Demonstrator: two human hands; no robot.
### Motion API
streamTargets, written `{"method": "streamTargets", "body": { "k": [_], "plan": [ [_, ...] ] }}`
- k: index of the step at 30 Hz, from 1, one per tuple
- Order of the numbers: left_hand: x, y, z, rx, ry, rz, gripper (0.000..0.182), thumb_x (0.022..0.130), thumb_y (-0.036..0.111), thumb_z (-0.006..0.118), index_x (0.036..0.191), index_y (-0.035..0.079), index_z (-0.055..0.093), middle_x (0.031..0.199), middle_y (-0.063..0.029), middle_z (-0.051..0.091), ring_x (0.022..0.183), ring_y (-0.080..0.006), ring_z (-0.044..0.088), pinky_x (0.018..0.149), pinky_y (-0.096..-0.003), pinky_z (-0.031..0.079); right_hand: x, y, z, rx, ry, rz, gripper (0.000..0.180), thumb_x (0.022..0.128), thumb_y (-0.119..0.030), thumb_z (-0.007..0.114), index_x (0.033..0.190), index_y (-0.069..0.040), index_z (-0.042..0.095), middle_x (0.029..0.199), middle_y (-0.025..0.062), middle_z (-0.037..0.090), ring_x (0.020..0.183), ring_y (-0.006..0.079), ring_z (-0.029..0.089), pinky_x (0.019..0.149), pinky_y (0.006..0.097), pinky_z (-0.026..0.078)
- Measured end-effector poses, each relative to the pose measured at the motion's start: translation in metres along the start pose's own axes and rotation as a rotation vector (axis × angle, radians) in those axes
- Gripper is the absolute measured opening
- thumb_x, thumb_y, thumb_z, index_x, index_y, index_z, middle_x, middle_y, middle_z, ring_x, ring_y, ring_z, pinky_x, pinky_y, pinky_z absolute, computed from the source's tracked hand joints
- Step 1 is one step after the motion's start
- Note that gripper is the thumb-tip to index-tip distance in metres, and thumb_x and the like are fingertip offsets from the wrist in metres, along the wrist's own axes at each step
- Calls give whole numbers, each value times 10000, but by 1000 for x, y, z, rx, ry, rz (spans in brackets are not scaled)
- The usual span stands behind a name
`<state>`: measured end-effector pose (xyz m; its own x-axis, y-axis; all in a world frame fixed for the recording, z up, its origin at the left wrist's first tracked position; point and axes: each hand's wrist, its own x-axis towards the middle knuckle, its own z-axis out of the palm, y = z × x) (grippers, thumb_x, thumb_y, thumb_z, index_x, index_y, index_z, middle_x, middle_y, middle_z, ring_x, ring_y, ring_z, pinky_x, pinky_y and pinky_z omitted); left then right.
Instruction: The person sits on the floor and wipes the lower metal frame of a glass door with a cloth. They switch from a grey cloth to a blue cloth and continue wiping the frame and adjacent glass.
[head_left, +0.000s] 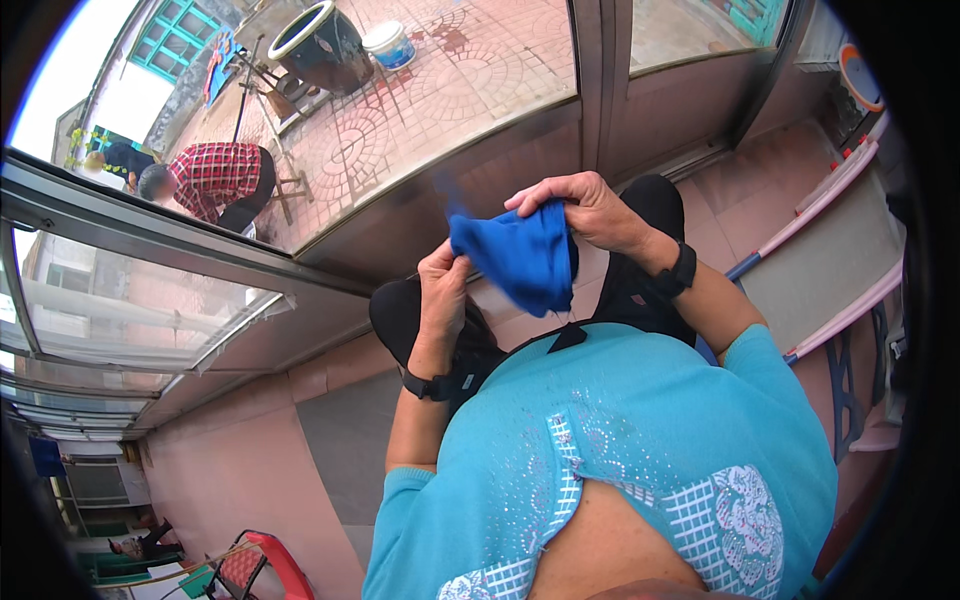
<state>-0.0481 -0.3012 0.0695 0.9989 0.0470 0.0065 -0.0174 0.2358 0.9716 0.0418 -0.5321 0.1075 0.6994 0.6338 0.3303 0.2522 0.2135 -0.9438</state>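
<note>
A piece of blue cloth (517, 259) hangs between my two hands, above my knees. My left hand (444, 277) pinches its left edge between thumb and fingers. At the upper right edge, my right hand (589, 210) grips the cloth, fingers bent over the top. The cloth is blurred by motion, and a faint blue streak shows above its left corner. Loose threads dangle from its lower right edge. Dark bands circle both wrists. Below the cloth lie my black trousers (397, 319) and the pink tiled floor.
A metal-framed glass partition (442, 187) stands close in front. Beyond it are a large glazed pot (322, 49), a white bucket (390, 45) and a bent-over person in a plaid shirt (217, 176). A pink-tubed frame with a grey panel (825, 247) is at right; a red chair (281, 566) stands lower left.
</note>
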Motion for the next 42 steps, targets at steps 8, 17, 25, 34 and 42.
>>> {"method": "streamTargets", "body": {
  "k": [8,17,25,34,42],
  "plan": [
    [2,-9,2,5,-5,52,296,998,204,593,1176,-24,656,1001,-44,691,871,-87,636,792,-225,532,-9,12,-4,4,53,65,264,957,-41,525,1185,0,651,1089,121,700,1017,175,651,939,305,520],
    [-2,-23,2,-468,-58,-177,390,1025,300,459,1240,2,592,1132,-80,666,1026,-174,631,953,-345,477,-27,40,-4,2,-54,279,302,1032,-254,516,1027,8,664,808,14,634,717,67,568,688,243,528],
    [-8,-35,18,-266,-17,-301,386,942,186,649,1270,15,539,1168,-102,644,1019,-183,655,867,-350,571,-37,43,1,147,24,361,301,924,-20,497,1197,32,614,954,47,649,789,89,575,747,244,511],
    [-16,-19,22,301,-213,-113,295,900,2,592,1194,23,599,961,-66,652,816,-122,650,715,-264,555,-43,38,-22,200,-20,328,810,811,-192,694,1491,28,312,1478,215,424,1370,309,417,1088,389,408],
    [-19,-24,25,504,-293,-12,289,918,48,621,1205,24,623,1014,-57,672,897,-109,619,778,-257,526,-51,71,20,-82,-445,441,304,897,-163,651,1169,-29,628,1061,123,682,965,239,638,902,382,507]
  ]
}}
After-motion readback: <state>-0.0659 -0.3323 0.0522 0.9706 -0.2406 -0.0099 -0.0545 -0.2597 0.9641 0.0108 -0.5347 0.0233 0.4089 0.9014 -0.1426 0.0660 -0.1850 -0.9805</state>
